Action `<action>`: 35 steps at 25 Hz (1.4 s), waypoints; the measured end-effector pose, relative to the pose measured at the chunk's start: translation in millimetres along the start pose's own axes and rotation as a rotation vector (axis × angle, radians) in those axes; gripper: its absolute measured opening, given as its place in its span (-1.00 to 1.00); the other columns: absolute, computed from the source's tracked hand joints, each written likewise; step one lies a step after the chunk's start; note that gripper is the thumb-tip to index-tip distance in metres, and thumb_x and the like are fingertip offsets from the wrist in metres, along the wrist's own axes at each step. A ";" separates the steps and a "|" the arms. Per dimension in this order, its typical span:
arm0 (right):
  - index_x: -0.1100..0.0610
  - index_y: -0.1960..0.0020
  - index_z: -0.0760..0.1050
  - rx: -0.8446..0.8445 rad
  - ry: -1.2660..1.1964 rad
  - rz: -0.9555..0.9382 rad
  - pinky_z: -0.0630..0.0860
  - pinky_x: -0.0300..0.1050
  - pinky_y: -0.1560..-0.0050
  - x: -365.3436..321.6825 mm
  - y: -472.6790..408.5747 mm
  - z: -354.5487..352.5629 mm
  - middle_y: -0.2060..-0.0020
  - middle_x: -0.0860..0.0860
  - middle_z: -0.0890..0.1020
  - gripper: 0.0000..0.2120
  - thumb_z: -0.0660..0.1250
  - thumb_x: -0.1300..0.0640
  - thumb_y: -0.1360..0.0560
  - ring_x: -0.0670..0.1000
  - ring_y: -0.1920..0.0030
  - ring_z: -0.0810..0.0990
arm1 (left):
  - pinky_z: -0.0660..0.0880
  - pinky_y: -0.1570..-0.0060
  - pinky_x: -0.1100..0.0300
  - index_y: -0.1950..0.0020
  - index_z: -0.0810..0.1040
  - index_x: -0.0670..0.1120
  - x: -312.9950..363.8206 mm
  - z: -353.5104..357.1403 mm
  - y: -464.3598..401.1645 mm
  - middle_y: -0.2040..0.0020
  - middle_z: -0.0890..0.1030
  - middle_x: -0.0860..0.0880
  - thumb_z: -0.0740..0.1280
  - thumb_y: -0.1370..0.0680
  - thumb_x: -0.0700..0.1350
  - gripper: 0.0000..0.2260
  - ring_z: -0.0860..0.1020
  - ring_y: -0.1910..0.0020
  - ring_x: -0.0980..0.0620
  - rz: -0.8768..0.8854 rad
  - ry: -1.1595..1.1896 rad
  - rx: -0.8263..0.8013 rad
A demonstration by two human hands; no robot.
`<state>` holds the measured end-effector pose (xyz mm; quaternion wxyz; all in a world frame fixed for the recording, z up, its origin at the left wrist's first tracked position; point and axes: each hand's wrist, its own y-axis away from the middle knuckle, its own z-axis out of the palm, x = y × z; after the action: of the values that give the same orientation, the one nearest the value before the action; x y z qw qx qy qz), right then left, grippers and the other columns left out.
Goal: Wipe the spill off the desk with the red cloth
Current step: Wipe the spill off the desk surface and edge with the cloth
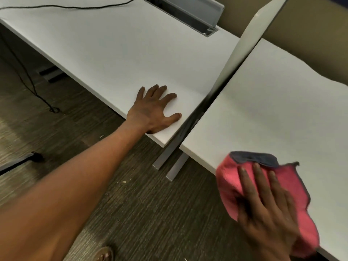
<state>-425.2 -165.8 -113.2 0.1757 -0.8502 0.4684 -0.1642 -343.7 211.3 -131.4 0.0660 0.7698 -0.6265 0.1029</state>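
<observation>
The red cloth [231,185] lies bunched at the near edge of the right desk [282,110], part of it hanging over that edge, with a dark blue-grey border showing along its top. The right hand [267,210] lies flat on it, fingers straight and a little spread, pressing it to the surface rather than clutching it; that grip is open, and whether the thumb tucks under the cloth cannot be told. The hand and cloth are blurred, which suggests a wiping stroke is under way.

No spill shows on either desk: the white tops look even, and any wet patch is either under the cloth or too faint to see. So how much is done cannot be judged with confidence; the wiping looks to be in progress at the front edge, with the rest of the top perhaps still to check.

The left hand [154,110] rests palm down near the corner of the left desk [113,53], fingers spread, holding nothing. A divider [235,59] stands between the desks. A cable [24,72] trails to the floor [131,204].
</observation>
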 end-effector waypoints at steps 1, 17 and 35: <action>-0.05 -0.59 0.31 0.029 0.024 0.011 0.43 0.30 -0.31 -1.8 0.6 2.7 -0.54 0.09 0.40 -0.52 0.02 -0.08 -0.70 0.30 -0.45 0.48 | -0.16 -0.58 -0.18 -0.58 0.07 0.24 0.8 0.5 -0.9 -0.66 0.03 0.02 -0.03 -0.49 0.48 -0.31 -0.08 -0.64 -0.02 -0.006 0.002 0.008; 0.02 -0.51 0.45 0.082 -0.103 -0.061 0.46 0.34 -0.34 -49.2 -29.6 18.0 -0.47 0.11 0.49 -0.58 0.21 -0.09 -0.70 0.26 -0.45 0.48 | -0.13 -0.58 -0.17 -0.57 0.13 0.25 1.6 -1.8 1.6 -0.66 0.08 0.01 0.00 -0.48 0.47 -0.31 -0.04 -0.64 -0.02 -0.010 0.014 0.019; 0.04 -0.57 0.36 -0.108 -0.183 0.124 0.37 0.36 -0.45 -6.7 -7.1 -8.8 -0.55 0.05 0.38 -0.44 -0.08 -0.19 -0.73 0.18 -0.56 0.35 | -0.02 -0.57 -0.19 -0.58 0.09 0.26 -7.4 2.4 -0.7 -0.65 0.12 0.01 -0.12 -0.45 0.57 -0.24 0.04 -0.62 -0.05 0.041 -0.037 0.026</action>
<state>-427.3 -157.9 -102.9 0.1813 -0.8393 0.5101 -0.0495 -344.3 217.9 -135.4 0.0423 0.7594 -0.6418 0.0981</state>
